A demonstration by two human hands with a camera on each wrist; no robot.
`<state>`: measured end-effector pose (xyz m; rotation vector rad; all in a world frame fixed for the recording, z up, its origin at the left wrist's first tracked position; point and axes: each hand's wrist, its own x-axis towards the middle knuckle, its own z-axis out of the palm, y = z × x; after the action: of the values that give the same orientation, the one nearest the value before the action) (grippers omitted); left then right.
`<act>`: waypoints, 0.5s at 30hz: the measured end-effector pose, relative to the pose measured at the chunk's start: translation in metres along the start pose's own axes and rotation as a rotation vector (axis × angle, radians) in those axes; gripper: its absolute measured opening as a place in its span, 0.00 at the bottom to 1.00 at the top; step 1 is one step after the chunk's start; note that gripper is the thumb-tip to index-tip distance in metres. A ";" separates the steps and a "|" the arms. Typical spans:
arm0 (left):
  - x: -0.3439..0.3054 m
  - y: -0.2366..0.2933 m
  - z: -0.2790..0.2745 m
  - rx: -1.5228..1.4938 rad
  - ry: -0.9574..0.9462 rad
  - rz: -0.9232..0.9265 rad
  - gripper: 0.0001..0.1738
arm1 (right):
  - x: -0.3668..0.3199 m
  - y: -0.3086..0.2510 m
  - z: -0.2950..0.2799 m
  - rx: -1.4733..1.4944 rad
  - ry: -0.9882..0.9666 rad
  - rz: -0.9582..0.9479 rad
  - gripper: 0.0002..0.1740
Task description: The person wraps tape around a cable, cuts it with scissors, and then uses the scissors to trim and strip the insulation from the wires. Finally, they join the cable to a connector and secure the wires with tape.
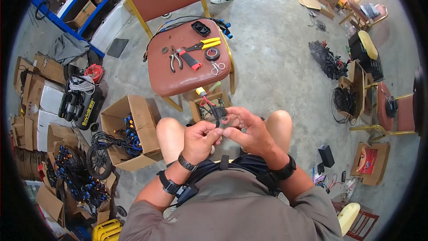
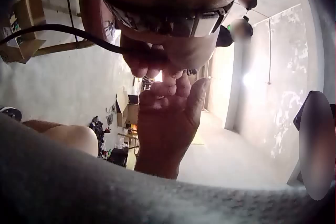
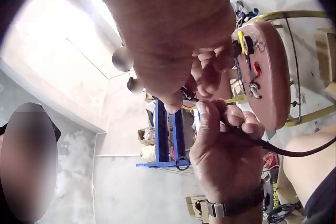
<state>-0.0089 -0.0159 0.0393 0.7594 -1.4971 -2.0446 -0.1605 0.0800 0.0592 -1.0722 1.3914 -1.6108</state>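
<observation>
My left hand (image 1: 200, 142) grips a black cable (image 3: 294, 153), which trails out past the wrist in the right wrist view. Close against it, my right hand (image 1: 252, 133) pinches a small black part (image 3: 188, 97) at the cable's end. Both sets of fingertips nearly meet over my lap. Just beyond the fingers, a black piece (image 1: 218, 110) shows with red wires (image 1: 205, 101) and a yellow connector (image 1: 201, 91). The fingers hide much of what is held. In the left wrist view the right hand (image 2: 167, 129) faces the left fingers.
Ahead stands a chair (image 1: 156, 73) bearing pliers (image 1: 175, 59), yellow-handled strippers (image 1: 209, 43), black tape (image 1: 212, 54), scissors (image 1: 218, 68) and a red-black tool (image 1: 190, 60). A small box (image 1: 195, 110) sits below. Left are a cable-filled carton (image 1: 147, 111) and an air compressor (image 1: 84, 107).
</observation>
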 end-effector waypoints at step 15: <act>0.000 -0.018 -0.007 -0.034 -0.320 -0.164 0.13 | 0.009 0.005 -0.016 0.046 -0.043 0.178 0.09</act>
<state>-0.0054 -0.0156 0.0202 0.5777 -1.6087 -2.3992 -0.1783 0.0770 0.0545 -0.9242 1.3735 -1.4760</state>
